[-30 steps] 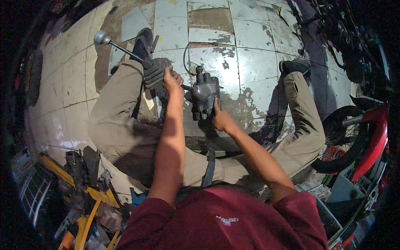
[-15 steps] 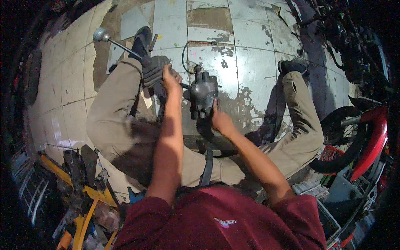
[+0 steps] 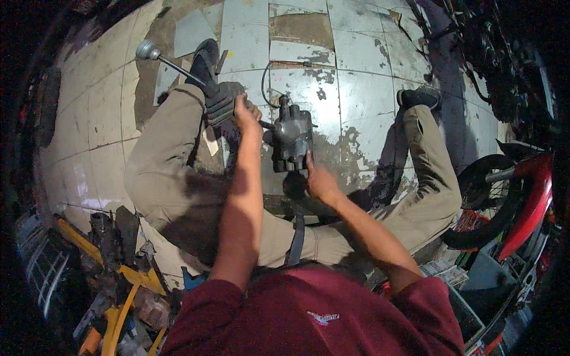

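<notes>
A long metal rod (image 3: 178, 67) with a silver rounded end (image 3: 146, 50) slants down towards a dark metal block (image 3: 294, 137). Around the rod is a dark ribbed sleeve (image 3: 222, 107), like a rubber bellows. My left hand (image 3: 246, 113) is closed on the sleeve at its right end, and its palm side is hidden. The block has several short round stubs and lies between my legs. My right hand (image 3: 322, 183) is at the block's lower right edge, its index finger stretched out against it; the other fingers are partly hidden. A thin black cable (image 3: 264, 83) curves up from the block's top.
The floor is worn pale tile (image 3: 362, 89) with bare patches. My shoes (image 3: 205, 59) rest at either side. Yellow parts and metal scrap (image 3: 139, 279) lie at lower left. At right are a black tyre (image 3: 472, 231), a red fender (image 3: 528, 202) and a grey crate (image 3: 493, 276).
My right hand has slid slightly down and right along the block's edge. The left hand keeps its grip; rod, sleeve and block appear only slightly shifted in the picture.
</notes>
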The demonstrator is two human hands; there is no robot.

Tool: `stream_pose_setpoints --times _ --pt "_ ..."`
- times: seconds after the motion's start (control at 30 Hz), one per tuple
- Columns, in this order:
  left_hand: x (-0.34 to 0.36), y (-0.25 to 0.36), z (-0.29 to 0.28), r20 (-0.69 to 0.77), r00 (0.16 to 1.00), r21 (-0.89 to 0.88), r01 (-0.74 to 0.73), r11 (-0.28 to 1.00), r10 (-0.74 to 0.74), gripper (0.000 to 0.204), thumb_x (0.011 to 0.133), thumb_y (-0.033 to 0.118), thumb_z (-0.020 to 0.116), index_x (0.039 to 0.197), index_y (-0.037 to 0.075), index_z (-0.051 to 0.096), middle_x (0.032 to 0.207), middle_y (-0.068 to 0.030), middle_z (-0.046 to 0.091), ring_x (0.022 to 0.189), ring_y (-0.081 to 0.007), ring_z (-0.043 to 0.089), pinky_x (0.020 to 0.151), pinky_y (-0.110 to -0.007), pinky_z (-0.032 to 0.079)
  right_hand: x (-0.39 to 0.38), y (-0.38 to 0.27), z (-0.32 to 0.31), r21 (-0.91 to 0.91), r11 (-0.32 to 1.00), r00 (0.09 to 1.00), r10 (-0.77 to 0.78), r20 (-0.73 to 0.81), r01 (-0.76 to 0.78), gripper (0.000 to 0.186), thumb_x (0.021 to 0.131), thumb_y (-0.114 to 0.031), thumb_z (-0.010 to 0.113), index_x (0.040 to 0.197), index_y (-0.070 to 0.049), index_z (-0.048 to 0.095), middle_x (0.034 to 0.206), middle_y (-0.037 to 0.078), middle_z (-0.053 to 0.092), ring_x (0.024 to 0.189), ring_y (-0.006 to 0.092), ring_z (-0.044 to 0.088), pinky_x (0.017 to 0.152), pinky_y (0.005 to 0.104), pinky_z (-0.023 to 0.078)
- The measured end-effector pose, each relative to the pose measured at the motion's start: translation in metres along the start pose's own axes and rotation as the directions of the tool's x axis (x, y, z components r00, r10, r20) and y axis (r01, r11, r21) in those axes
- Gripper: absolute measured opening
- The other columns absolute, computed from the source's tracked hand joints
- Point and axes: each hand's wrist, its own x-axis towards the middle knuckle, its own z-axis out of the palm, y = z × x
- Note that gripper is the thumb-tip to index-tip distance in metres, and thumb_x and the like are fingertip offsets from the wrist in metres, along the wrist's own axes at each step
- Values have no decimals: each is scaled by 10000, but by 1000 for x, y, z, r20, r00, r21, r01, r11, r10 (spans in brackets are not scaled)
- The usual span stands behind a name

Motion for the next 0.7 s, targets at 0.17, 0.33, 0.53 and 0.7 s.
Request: stream_pose_setpoints --times 0.17,0.33,0.53,0.7 --pt "8 1 -1 42 999 -10 22 1000 -22 243 732 320 570 801 108 473 556 21 297 394 -102 271 358 -262 211 22 7 3 105 992 997 -63 -47 67 912 708 -3 530 1390 -32 -74 749 299 597 646 443 584 604 494 478" --pt "-2 4 9 -2 1000 -9 7 1000 -7 241 726 322 575 793 115 471 534 27 289 385 -93 266 360 -249 206 16 19 24 27 993 993 -116 -35 117 948 698 6 547 1374 -12 -117 758 306 593 680 451 582 620 494 474" --pt "4 3 -1 39 998 12 42 999 -43 241 736 327 565 770 117 452 549 25 316 392 -94 279 357 -246 210 28 3 -2 11 999 998 -51 38 50 936 718 -14 535 1379 -38 -127 775 315 586 684 458 575 639 499 456" --pt "2 1 4 38 999 8 12 1000 -13 221 743 323 558 765 130 453 519 22 288 369 -96 245 361 -251 215 26 21 15 118 989 996 -90 27 86 914 735 -36 525 1384 -53 -118 775 315 585 712 469 568 647 507 447"
